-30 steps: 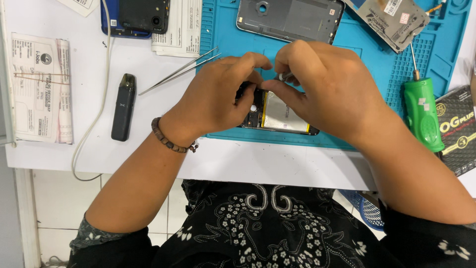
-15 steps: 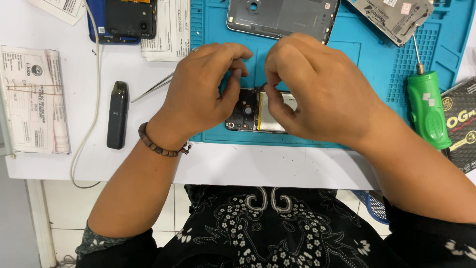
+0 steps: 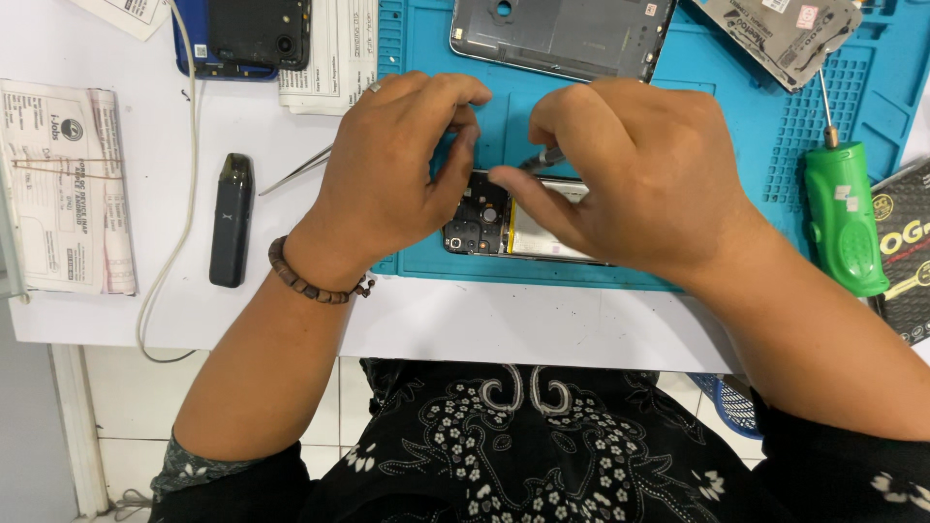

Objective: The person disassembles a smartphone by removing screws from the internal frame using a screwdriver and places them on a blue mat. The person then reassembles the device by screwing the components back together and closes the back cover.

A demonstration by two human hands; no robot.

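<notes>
White tabletop (image 3: 291, 320) under a blue work mat (image 3: 756, 126), seen from above. Both hands busy over an opened phone (image 3: 504, 228) lying on the mat. Left hand (image 3: 397, 184) curled, thumb and fingers pressed toward the phone's top end, apparently steadying it. Right hand (image 3: 630, 184) pinching a thin metal tool (image 3: 542, 160), its grip closed directly above the phone's battery area. Left of that grip, tweezers (image 3: 295, 172) and a black pen-shaped device (image 3: 231, 220); right of it, a green-handled screwdriver (image 3: 843, 218); beyond it, a grey back cover (image 3: 572, 34). Likely risk: a slip of the tool tip gouging the board or puncturing the battery, given the tight pinch and crowded fingers. Tool tip and its contact point hidden behind the hands; most of the phone covered too.
</notes>
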